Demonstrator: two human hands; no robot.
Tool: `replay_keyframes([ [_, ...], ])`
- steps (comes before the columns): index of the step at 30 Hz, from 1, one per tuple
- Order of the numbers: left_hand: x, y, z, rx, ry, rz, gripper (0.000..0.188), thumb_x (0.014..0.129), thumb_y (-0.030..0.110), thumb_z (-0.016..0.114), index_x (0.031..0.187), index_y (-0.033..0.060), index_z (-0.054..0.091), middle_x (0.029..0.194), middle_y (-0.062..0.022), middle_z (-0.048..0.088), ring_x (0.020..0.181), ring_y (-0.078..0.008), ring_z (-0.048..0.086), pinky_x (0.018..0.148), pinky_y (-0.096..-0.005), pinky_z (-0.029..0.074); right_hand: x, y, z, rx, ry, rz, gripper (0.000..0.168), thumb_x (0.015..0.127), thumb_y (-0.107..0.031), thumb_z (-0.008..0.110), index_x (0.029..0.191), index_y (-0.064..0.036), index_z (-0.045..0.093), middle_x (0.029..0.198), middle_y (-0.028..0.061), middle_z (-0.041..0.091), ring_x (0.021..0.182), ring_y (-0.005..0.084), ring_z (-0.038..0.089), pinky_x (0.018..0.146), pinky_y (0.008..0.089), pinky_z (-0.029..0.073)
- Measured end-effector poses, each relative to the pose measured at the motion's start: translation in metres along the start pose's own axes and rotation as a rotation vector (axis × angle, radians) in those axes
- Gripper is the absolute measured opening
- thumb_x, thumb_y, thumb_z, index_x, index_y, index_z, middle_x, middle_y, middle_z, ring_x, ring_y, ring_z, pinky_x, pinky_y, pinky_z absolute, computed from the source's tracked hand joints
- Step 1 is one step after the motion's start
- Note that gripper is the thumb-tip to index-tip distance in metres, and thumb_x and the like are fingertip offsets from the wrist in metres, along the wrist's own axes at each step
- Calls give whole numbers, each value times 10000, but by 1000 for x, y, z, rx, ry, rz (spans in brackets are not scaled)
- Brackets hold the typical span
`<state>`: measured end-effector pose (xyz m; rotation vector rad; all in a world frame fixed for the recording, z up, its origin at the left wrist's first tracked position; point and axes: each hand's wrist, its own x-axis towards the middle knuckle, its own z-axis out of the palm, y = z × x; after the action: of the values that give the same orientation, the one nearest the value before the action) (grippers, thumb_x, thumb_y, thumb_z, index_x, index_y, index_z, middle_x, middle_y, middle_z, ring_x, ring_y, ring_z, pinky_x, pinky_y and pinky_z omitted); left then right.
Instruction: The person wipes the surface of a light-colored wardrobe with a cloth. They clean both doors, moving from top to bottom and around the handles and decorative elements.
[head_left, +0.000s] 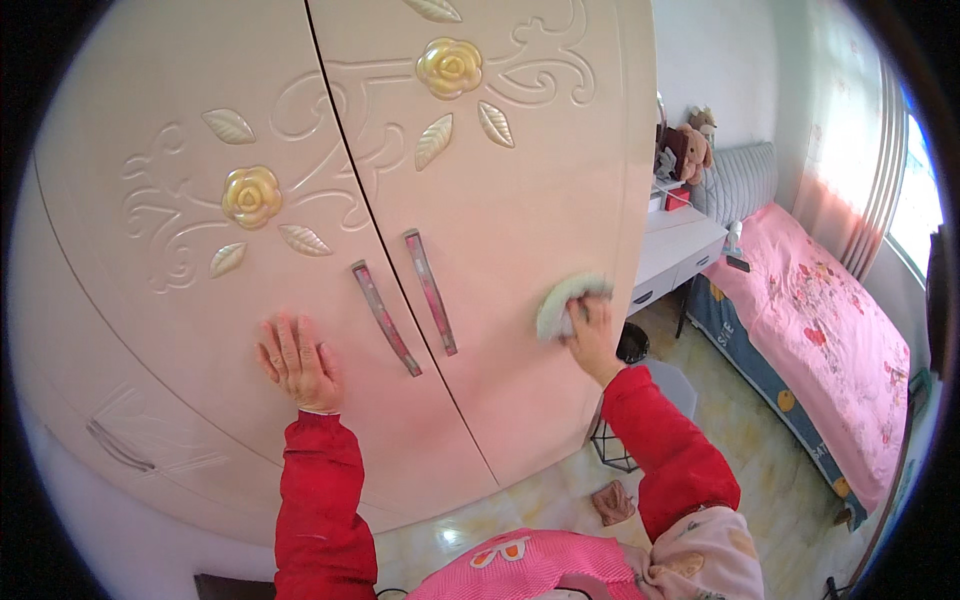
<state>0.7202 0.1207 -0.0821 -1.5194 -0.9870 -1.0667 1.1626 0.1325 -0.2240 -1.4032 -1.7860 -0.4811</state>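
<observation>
My right hand (591, 337) grips a pale green cloth (556, 309) against the right door (495, 247) of a cream wardrobe, near that door's outer edge. The cloth is blurred. With fingers spread, my left hand (300, 364) lies palm-down on the left door (225, 330) and holds nothing. Between the hands, two long handles with pink patterning, a left handle (386, 319) and a right handle (430, 292), flank the dark gap where the doors meet. Above them, raised gold roses, one of them a lower rose (252, 197), decorate both doors.
Right of the wardrobe stand a white desk (675, 236) with plush toys (697, 154), a grey stool (671, 382) and a black bin (632, 343). Farther right is a bed with a pink floral cover (817, 322). A brown cloth (613, 502) lies on the tiled floor near me.
</observation>
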Motion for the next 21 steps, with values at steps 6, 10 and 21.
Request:
replay_keyframes([
  [6, 0, 3, -5, -2, 2, -24, 433, 940, 208, 463, 1338, 47, 513, 1466, -156, 406, 1392, -369, 310, 1135, -524, 170, 177, 2, -112, 4, 598, -103, 621, 733, -110, 618, 1323, 25, 482, 1191, 207, 452, 1165, 401, 409, 1023, 477, 320],
  [10, 2, 4, -3, 24, 6, -20, 444, 938, 207, 469, 1352, 50, 490, 1465, -157, 404, 1391, -368, 310, 1130, -529, 179, 209, -6, -131, 24, 675, -9, 584, 771, -142, 567, 1326, 17, 477, 1184, 205, 457, 1120, 386, 422, 988, 460, 339],
  [21, 4, 5, 2, 35, 37, 7, 478, 898, 240, 513, 1350, 90, 481, 1444, -123, 418, 1374, -370, 326, 1115, -550, 203, -56, 11, 43, 5, -134, -85, 704, 653, -281, 785, 1287, -88, 546, 1280, 156, 432, 1240, 384, 361, 1030, 528, 290],
])
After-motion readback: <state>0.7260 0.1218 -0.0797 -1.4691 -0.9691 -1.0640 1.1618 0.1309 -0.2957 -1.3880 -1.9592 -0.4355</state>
